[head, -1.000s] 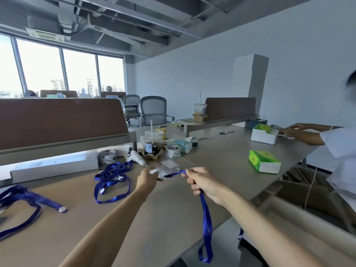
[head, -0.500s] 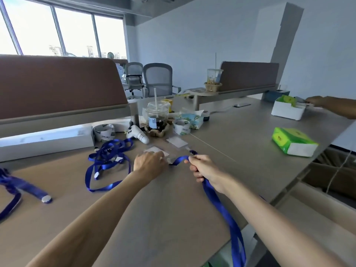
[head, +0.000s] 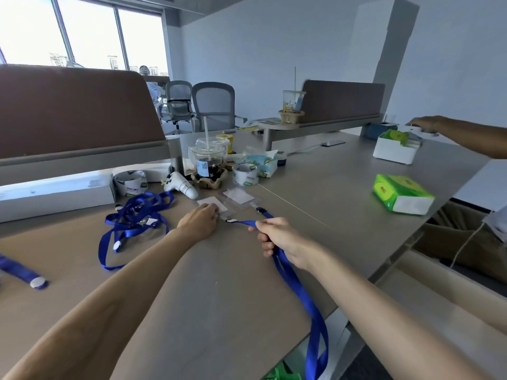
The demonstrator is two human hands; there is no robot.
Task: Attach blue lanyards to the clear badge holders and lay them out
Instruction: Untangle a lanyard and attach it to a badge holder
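Pinching the strap of a blue lanyard (head: 290, 278) between thumb and curled fingers, the right hand (head: 277, 239) holds it close behind its clip end (head: 231, 221), so that only a short, stiff piece of strap reaches forward and the clip can be aimed with precision. The rest of the strap runs back under the forearm and hangs over the edge of the table (head: 343, 187); this keeps the loose loop away from the work.

The left hand (head: 199, 222) lies palm down with its fingers pressed on a clear badge holder (head: 216, 205), probably to stop the light plastic from sliding while the clip comes to its slot. The clip is just beside these fingers and the holder's near edge; whether it is already hooked in, I cannot tell. A second clip (head: 262, 210) lies on the table a little further right, near another badge holder (head: 238, 196).

On the left side a tangled heap of lanyards (head: 134, 220) waits near the left forearm, and one more strap (head: 22, 272) lies at the far left edge. Behind the holders stand a drink cup (head: 207, 160) and two tape rolls (head: 244, 174), so the free space for laying out is in front, I think. A green tissue pack (head: 402, 193) rests well apart to the right, where another person's arm (head: 466, 135) reaches to a white box (head: 395, 152).
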